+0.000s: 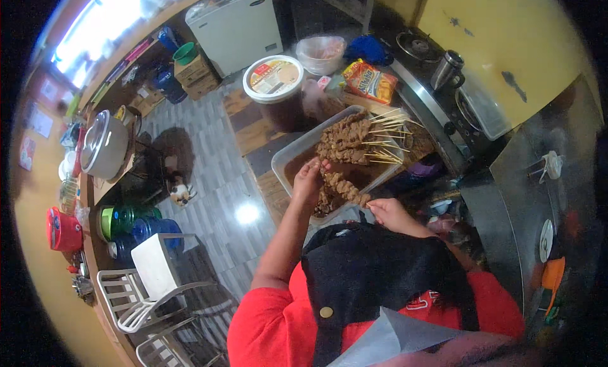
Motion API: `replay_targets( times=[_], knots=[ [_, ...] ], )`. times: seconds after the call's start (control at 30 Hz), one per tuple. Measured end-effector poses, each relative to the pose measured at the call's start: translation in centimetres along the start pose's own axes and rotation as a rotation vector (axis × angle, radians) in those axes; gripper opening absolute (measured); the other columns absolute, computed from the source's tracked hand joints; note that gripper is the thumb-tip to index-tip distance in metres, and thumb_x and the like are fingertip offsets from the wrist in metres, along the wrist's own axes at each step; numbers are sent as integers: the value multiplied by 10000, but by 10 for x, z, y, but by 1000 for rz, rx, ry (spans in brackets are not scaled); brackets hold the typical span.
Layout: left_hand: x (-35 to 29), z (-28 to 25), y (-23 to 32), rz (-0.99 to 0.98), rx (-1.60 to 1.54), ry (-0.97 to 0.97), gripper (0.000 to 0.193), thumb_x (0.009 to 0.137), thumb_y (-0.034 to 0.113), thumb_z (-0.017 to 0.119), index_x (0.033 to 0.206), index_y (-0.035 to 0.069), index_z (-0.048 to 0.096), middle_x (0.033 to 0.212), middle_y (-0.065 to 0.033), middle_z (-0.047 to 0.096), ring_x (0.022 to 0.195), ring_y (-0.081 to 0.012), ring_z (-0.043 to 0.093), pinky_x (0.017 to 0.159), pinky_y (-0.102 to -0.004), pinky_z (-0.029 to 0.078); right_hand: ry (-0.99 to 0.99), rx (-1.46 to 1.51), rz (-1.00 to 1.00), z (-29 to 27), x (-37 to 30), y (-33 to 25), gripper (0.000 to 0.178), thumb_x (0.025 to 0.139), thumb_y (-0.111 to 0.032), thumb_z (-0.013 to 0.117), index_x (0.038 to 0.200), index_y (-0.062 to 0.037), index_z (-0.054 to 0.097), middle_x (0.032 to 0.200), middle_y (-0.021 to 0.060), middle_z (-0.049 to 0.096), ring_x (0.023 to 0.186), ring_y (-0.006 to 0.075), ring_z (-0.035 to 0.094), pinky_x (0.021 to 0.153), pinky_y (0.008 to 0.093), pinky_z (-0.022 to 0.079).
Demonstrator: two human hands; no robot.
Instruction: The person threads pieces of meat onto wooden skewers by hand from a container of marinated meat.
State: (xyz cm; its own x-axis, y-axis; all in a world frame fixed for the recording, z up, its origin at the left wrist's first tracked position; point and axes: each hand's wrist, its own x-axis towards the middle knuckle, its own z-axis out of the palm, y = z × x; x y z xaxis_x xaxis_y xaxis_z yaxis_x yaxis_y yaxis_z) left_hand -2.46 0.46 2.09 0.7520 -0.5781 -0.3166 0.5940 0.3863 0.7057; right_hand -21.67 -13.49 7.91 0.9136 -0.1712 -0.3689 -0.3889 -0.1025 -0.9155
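Observation:
A skewer of brown marinated meat (345, 188) stretches between my two hands, above the near side of a clear plastic tub (283, 183). The fingers of my left hand (308, 178) pinch its far left end. At the other end, my right hand (391, 215) is closed around it near the stick, which my fingers mostly hide. Several finished meat skewers (347, 141) lie piled at the tub's far side, their bare bamboo sticks pointing right. Loose meat (324, 202) and dark marinade sit in the tub below my hands.
Behind the tub stand a large lidded bucket (276, 88), a bowl in plastic (322, 55) and a yellow-red food packet (370, 82). A stove (437, 88) with a steel mug (448, 69) is at right. On the floor at left are a small animal (182, 191) and white chairs (126, 297).

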Motion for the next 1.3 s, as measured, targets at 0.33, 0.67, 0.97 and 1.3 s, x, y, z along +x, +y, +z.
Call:
replay_targets(
  times=[0.33,0.67,0.97,1.3],
  knots=[
    [7,4,-29,99,-131,38,190,838,123,390,988,17,437,911,-87,532,862,-173,508,754,-277,414,25,-12,-25,3,4,-7,222,827,-112,431,976,28,518,563,-22,439,485,50,386,441,201,336],
    [-9,15,8,142,-305,163,354,823,165,459,1146,136,317,958,-74,520,853,-150,514,642,-260,420,27,98,-31,-2,9,4,234,822,-110,442,1005,22,504,561,-33,434,467,42,370,419,195,319],
    [-6,2,5,131,-130,144,227,803,92,484,1022,40,461,922,-56,552,802,-134,535,598,-231,435,39,18,-24,0,6,3,197,814,-102,451,951,19,523,557,-27,452,469,49,400,429,204,347],
    [-16,1,2,181,-47,221,162,768,92,540,914,21,531,828,-24,558,709,-101,516,626,-223,428,14,-145,-75,7,7,-7,209,812,-102,447,951,27,536,551,-22,470,473,57,414,439,215,350]
  ],
)
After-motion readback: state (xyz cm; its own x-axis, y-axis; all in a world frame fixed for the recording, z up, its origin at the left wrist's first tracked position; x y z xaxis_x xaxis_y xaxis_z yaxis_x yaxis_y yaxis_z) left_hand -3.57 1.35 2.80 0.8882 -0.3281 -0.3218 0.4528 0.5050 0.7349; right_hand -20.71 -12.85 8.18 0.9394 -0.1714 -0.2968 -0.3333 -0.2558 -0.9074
